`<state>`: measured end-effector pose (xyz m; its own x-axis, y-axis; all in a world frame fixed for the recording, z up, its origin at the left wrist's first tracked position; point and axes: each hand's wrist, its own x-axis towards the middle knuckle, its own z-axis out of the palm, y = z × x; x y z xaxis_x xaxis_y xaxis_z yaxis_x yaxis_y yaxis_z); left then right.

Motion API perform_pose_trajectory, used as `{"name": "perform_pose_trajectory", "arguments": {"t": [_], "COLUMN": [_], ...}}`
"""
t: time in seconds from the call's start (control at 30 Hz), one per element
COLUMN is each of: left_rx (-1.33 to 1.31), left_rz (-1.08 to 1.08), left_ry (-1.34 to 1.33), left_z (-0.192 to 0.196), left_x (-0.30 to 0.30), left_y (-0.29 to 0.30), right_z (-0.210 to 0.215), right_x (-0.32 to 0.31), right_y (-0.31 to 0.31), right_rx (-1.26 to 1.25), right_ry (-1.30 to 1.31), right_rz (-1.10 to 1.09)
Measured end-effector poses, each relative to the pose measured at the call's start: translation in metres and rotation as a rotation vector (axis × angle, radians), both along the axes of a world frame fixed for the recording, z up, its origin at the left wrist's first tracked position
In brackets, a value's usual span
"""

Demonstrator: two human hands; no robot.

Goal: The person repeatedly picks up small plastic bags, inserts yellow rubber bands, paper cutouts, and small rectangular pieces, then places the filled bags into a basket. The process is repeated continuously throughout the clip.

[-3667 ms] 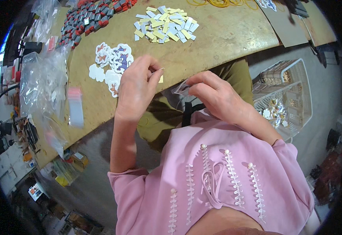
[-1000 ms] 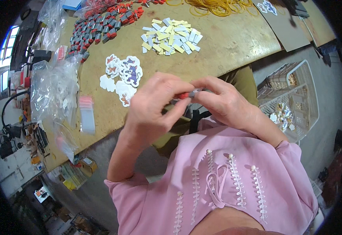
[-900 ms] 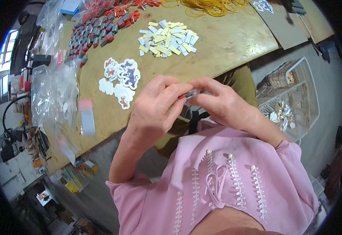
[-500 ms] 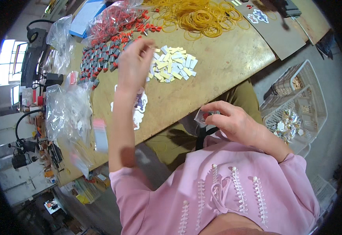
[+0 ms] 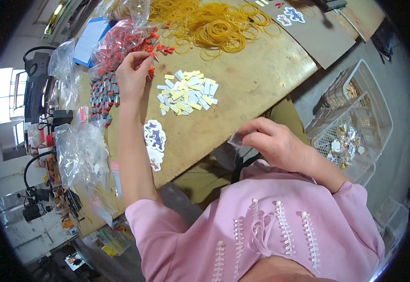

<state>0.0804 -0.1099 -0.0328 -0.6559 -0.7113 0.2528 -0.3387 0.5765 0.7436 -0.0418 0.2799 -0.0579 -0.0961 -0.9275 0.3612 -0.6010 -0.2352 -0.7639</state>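
1. The left hand (image 5: 132,77) reaches out over the tabletop (image 5: 256,84), its grip pinched together on a small red piece (image 5: 154,57) at the edge of the red pile (image 5: 125,42).
2. Just beside that grip lie the yellow and grey tags (image 5: 187,92); beyond it, rubber bands (image 5: 219,28).
3. The right hand (image 5: 280,145) rests near the body, its grip clamped on a small clear bag (image 5: 239,140).

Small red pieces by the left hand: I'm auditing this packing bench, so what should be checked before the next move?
1. Left hand has pinched a red piece: ok.
2. Right hand holds the small clear bag: ok.
3. Bag mouth open: cannot tell.
4. Red pile within reach: ok.
5. Sticker cut-outs clear of the forearm: not ok, right beside it.
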Motion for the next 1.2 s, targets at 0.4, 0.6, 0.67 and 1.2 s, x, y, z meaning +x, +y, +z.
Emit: {"name": "perform_pose_trajectory", "arguments": {"t": [0.4, 0.6, 0.67, 1.2], "left_rx": [0.043, 0.511, 0.633, -0.119], "left_rz": [-0.429, -0.274, -0.369, -0.259], "left_ry": [0.035, 0.149, 0.063, 0.245], "left_z": [0.055, 0.040, 0.031, -0.011], "left_x": [0.048, 0.068, 0.069, 0.071], "left_y": [0.211, 0.191, 0.203, 0.239], "right_z": [0.029, 0.025, 0.027, 0.056], "right_x": [0.007, 0.004, 0.000, 0.009], "right_y": [-0.014, -0.014, -0.017, -0.003], "right_rx": [-0.085, -0.046, -0.055, -0.293], "right_ry": [-0.017, -0.133, -0.137, 0.210], "right_rz": [-0.002, -0.045, -0.041, 0.045]}}
